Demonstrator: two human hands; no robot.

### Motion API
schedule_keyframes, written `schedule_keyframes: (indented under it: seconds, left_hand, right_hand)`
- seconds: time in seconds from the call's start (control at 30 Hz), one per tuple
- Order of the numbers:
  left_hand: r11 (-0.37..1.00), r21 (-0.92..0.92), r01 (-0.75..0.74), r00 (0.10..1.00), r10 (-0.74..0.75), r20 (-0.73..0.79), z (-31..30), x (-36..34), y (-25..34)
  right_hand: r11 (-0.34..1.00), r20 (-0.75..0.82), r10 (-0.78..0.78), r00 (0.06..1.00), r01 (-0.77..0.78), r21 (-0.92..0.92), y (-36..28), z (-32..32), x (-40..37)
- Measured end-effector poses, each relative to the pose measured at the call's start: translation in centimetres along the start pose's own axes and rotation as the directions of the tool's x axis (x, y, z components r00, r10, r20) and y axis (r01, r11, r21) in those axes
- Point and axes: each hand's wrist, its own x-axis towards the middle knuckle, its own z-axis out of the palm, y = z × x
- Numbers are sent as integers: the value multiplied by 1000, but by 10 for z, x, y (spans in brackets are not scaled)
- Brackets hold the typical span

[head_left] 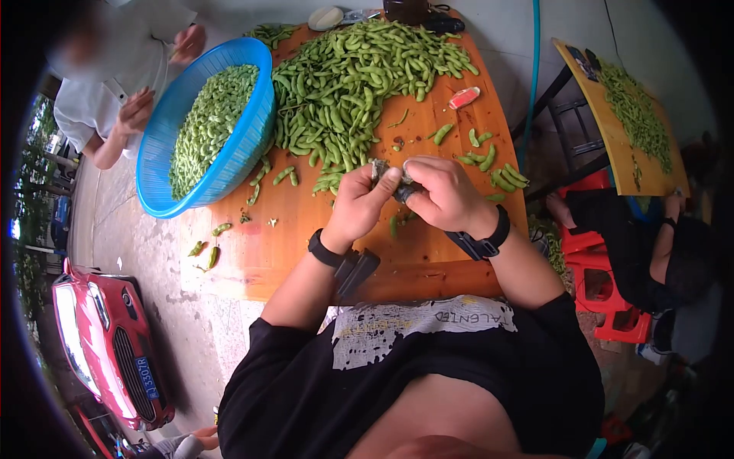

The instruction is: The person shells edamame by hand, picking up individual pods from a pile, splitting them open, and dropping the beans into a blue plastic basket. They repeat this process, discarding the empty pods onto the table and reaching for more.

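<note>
My left hand (362, 200) and my right hand (445, 193) meet above the near half of the wooden table (329, 256). Between their fingertips they pinch a small dark, crumpled piece (403, 190) with whitish edges; its kind is not clear. My left thumb presses on it from above, and both hands are closed. Just beyond the hands lies a large heap of green soybean pods (344, 92). A few loose pods (505, 177) rest to the right of my right hand.
A blue plastic basket (264, 115) of shelled green beans (210, 126) stands at the left, beside a person in white (115, 84). A red and white packet (463, 97) lies at the back right. Another table with pods (631, 107), red stools (600, 283) and a seated person are farther right.
</note>
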Motion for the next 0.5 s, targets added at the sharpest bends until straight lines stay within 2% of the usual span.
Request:
schedule_keyframes:
  seconds: [0.07, 0.1, 0.13, 0.17, 0.2, 0.27, 0.3, 0.4, 0.43, 0.47, 0.5]
  left_hand:
    - [983, -92, 160, 984, -151, 94, -5, -1, 5]
    - [959, -208, 191, 979, -170, 113, -5, -1, 1]
    - [958, -210, 192, 979, -172, 112, -4, -1, 2]
    - [896, -344, 282, 958, -243, 152, -3, -2, 6]
    - [808, -465, 363, 931, -304, 200, -2, -1, 8]
    - [774, -507, 379, 924, -289, 251, -5, 0, 2]
    - [736, -547, 398, 914, -270, 302, -7, 0, 0]
    - [778, -540, 322, 945, -231, 230, -6, 1, -2]
    - [781, -536, 321, 945, -231, 231, -4, 1, -1]
    - [819, -503, 278, 960, -224, 166, -1, 0, 0]
    - [853, -466, 235, 972, -212, 102, 1, 0, 1]
  right_hand:
    - [981, 51, 103, 993, -109, 158, 0, -1, -1]
    - [981, 53, 103, 993, -111, 158, 1, -2, -2]
    - [950, 59, 167, 984, -177, 258, 1, -2, -3]
    - [903, 72, 229, 971, -239, 356, 2, -2, -4]
    - [903, 73, 228, 971, -239, 357, 3, -3, -3]
    - [970, -51, 167, 985, -155, 187, 4, -6, -2]
    - [970, -55, 168, 984, -155, 187, 4, -7, -2]
    - [971, -30, 190, 981, -184, 150, 5, -7, -2]
    - [911, -60, 288, 956, -255, 323, 5, -4, -2]
    - [817, -69, 387, 920, -307, 488, 3, 0, -1]
    - [818, -72, 385, 920, -304, 489, 1, 0, 1]
